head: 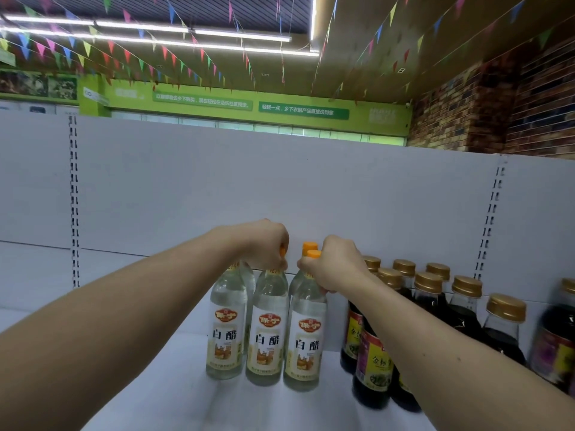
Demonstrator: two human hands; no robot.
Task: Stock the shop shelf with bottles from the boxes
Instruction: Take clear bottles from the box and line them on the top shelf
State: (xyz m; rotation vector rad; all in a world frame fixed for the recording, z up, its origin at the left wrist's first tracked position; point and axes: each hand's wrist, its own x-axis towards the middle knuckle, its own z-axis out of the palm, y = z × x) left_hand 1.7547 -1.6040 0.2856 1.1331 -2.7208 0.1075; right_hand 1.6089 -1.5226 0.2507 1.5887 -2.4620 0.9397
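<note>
Ceiling across upper frame. Tube lights lit, upper left. Coloured bunting strung beneath. Green wall band with signs, mid-frame. Brick wall, right.

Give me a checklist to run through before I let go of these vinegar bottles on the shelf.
1. Left hand grips the middle bottle at its cap: ok.
2. Right hand grips the right bottle at the neck: ok.
3. Vinegar bottles upright on the shelf: ok.
4. Labels face forward: ok.
5. Gap to the dark bottles: ok, apart.
6. Back row lined up: cannot tell, mostly hidden.
</note>
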